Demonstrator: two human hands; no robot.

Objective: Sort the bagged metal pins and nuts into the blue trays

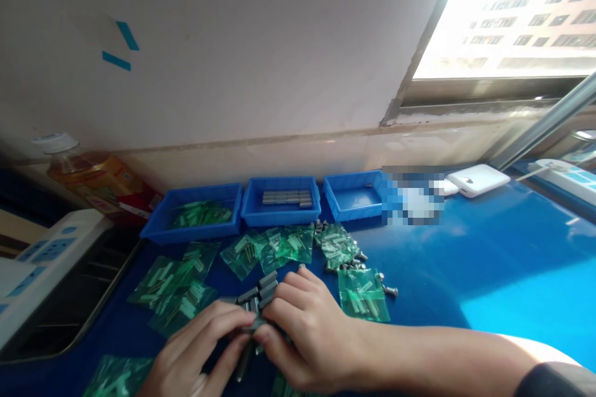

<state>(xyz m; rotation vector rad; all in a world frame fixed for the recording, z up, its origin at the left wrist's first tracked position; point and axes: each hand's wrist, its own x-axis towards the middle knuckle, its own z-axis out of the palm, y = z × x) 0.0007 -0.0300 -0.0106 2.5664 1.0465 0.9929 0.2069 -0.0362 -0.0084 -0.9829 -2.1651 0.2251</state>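
to the near left of the middle blue tray [282,218], green packets [161,285] crowd the room beside the left hand [198,341], whose grip pinches a grey metal piece [254,324] on that tray's near side, just beside loose metal cylinders [268,288]. the right hand [311,322], nearer than the tray and slightly right of it, pinches the same piece, fingertips almost meeting. right of the tray, screws [392,291] stray past packet edges, and the table [437,273] stretches broad, partly sunlit.
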